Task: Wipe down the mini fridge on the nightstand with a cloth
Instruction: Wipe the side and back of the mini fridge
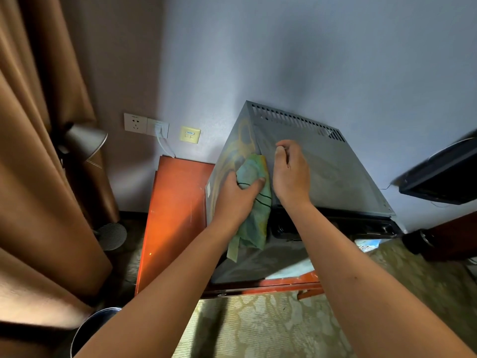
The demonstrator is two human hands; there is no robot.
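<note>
Orange nightstand (175,202) carries mini fridge (322,166); left grip (236,195) clutches cloth (254,202) against its side, right grip (291,174) curled, empty, on top

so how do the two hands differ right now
The left hand grips the green cloth and presses it on the fridge's left side; the right hand holds nothing. The left lies lower, at the top edge's side face; the right rests on the fridge's top with fingers curled. Both touch the fridge near the same edge, close together.
</note>
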